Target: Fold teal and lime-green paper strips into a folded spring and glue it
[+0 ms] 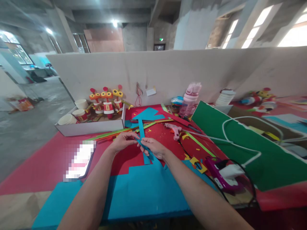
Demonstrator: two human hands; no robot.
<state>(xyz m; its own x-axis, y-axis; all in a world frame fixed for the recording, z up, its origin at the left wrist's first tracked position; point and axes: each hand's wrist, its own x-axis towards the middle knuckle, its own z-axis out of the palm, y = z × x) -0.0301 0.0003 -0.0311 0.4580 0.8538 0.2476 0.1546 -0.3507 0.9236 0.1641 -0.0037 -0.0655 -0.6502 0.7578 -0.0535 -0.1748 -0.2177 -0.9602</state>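
Both hands meet over the middle of the red-covered table. My left hand [123,141] pinches one end of a blue paper strip [156,162], with its fingers closed. Closed around the same strip, a little farther along, is my right hand [153,148]; the strip's loose end hangs down toward the blue sheets. Another blue strip [141,127] lies on the table behind and under the hands. Large blue paper sheets [148,188] cover the near edge, below my wrists. Beyond the hands lies a blue cut piece [150,113].
A pink glue gun [174,130] lies right of my hands, and a purple power strip [223,177] nearer me. A white box [96,127] with paper-cup figures [107,103] stands left, a phone [80,161] before it. A green board [240,150] leans at right, behind a white cable.
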